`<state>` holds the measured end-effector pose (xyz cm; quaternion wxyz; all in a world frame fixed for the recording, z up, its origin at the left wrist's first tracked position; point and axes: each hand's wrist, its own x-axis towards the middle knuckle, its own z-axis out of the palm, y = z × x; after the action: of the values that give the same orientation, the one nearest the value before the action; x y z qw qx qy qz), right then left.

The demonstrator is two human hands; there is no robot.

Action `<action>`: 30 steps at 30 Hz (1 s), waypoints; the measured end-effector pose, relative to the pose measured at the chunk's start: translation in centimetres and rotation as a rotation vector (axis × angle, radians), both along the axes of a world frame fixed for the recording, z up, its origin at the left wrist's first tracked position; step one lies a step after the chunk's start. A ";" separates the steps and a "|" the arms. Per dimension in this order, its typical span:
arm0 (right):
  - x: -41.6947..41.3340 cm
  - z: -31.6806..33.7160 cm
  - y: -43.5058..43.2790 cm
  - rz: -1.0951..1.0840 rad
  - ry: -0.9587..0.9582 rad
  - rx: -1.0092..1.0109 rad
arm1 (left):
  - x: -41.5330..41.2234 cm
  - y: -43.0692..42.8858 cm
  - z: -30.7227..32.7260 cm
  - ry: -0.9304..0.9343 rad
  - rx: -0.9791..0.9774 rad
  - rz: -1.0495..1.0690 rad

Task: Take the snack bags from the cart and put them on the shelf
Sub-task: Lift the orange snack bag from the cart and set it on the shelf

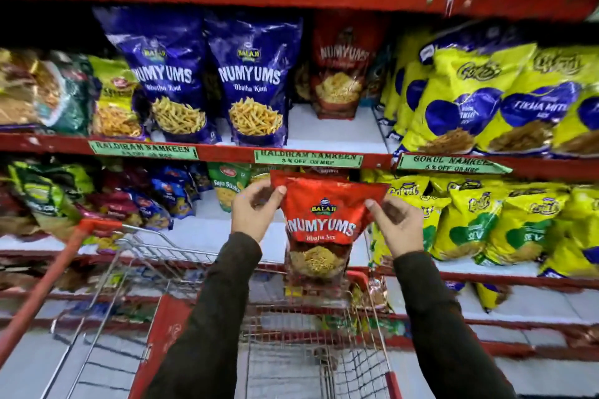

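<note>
You hold a red snack bag [319, 227] upright above the cart [311, 317], facing the shelf [334, 126] where a matching red bag [340, 74] stands behind a bare patch. Your left hand [254, 207] and right hand [393, 223] each pinch an upper corner, fingers closed on the film. The bag looks light, soft and crinkly, its glossy skin likely slippery and its contents crushable. Keep your grip on the sealed top edge or support the base; don't squeeze the belly.

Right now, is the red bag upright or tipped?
Upright. The red bag hangs label-up, left hand and right hand pinching its top corners above the cart.
</note>
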<state>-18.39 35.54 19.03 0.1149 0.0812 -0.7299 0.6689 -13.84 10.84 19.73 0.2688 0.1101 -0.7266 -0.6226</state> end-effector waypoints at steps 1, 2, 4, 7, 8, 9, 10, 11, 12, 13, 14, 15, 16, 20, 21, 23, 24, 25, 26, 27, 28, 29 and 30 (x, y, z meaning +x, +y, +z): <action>-0.8 1.2 -0.1 -0.004 0.025 -0.026 | -0.7 -0.1 1.5 0.040 0.004 -0.005; -1.7 2.9 -0.1 -0.017 0.051 -0.051 | -1.5 -0.2 3.2 0.079 -0.001 -0.004; -3.3 6.0 -0.2 -0.032 0.107 -0.117 | -3.2 -0.3 6.4 0.151 -0.057 0.003; -5.9 10.3 -0.4 -0.062 0.173 -0.191 | -6.1 -0.1 11.1 0.226 -0.119 0.014; -6.9 11.7 -0.4 -0.065 0.196 -0.210 | -7.0 0.1 12.6 0.237 -0.123 0.028; -7.9 12.9 -0.5 -0.065 0.212 -0.220 | -8.0 0.2 13.8 0.241 -0.122 0.038; -8.9 14.1 -0.6 -0.058 0.233 -0.225 | -8.8 0.4 15.1 0.238 -0.119 0.050; -9.8 15.1 -0.7 -0.055 0.251 -0.220 | -9.7 0.6 16.1 0.236 -0.105 0.050; -10.7 16.2 -0.8 -0.052 0.263 -0.205 | -10.5 0.9 17.1 0.236 -0.090 0.045; -11.6 17.0 -0.9 -0.055 0.262 -0.183 | -11.3 1.2 17.9 0.240 -0.080 0.031; -12.6 17.7 -1.0 -0.056 0.262 -0.169 | -12.1 1.5 18.7 0.238 -0.089 0.029; -13.6 18.2 -1.1 -0.059 0.256 -0.156 | -12.9 1.8 19.4 0.240 -0.096 0.032; -14.7 18.5 -1.2 -0.058 0.252 -0.147 | -13.5 2.1 19.8 0.239 -0.095 0.039; -19.5 19.1 -1.4 -0.084 0.195 -0.119 | -16.6 2.8 20.9 0.215 -0.063 0.089; -20.1 19.4 -1.5 -0.091 0.180 -0.130 | -17.4 2.8 20.9 0.205 -0.060 0.100; -21.6 20.0 -1.9 -0.112 0.150 -0.138 | -19.0 2.8 21.0 0.171 -0.069 0.121; -22.4 20.0 -2.1 -0.130 0.133 -0.121 | -19.7 2.8 21.0 0.159 -0.079 0.138; -23.1 20.1 -2.2 -0.138 0.116 -0.111 | -20.2 2.8 21.1 0.145 -0.095 0.168; -23.8 20.1 -2.3 -0.143 0.091 -0.107 | -20.5 2.9 21.1 0.129 -0.125 0.196; -24.6 19.9 -2.4 -0.147 0.061 -0.105 | -20.7 3.2 21.2 0.112 -0.164 0.224; -25.5 19.6 -2.5 -0.162 0.048 -0.103 | -21.0 3.5 21.1 0.093 -0.200 0.255; -26.3 19.1 -2.6 -0.167 0.038 -0.105 | -21.1 3.8 21.0 0.073 -0.227 0.282; -27.2 18.5 -2.8 -0.168 0.031 -0.112 | -21.2 4.1 20.8 0.057 -0.243 0.296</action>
<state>-45.57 32.72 37.53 0.1860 0.0237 -0.6939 0.6952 -35.00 14.92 40.55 0.3893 0.1650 -0.7643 -0.4869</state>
